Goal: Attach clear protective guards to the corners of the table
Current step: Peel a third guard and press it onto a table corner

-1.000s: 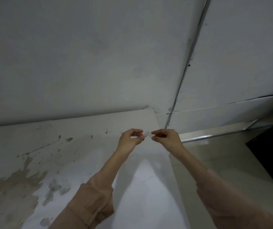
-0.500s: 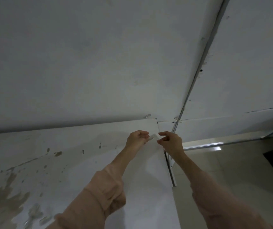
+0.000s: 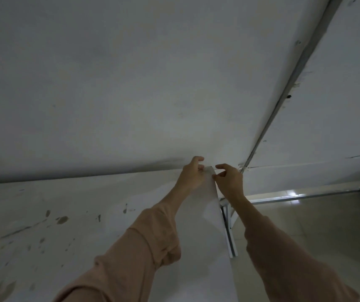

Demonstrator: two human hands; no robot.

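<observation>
A white, stained table (image 3: 87, 214) runs from the bottom left to its far right corner against the wall. A small clear corner guard (image 3: 209, 170) sits at that corner, hard to make out in the dim light. My left hand (image 3: 193, 174) holds the guard from the left, fingers curled over it. My right hand (image 3: 229, 179) pinches it from the right, thumb and forefinger at the table's edge. Both arms wear peach sleeves.
A grey-white wall (image 3: 131, 83) stands right behind the table. A metal strip (image 3: 283, 94) runs diagonally down the wall to the corner. White metal table legs (image 3: 229, 232) show below the right edge, above a glossy tiled floor (image 3: 305, 214).
Both hands moved forward with the guard, from above the tabletop to the far right corner. The view came closer to the wall and tilted up.
</observation>
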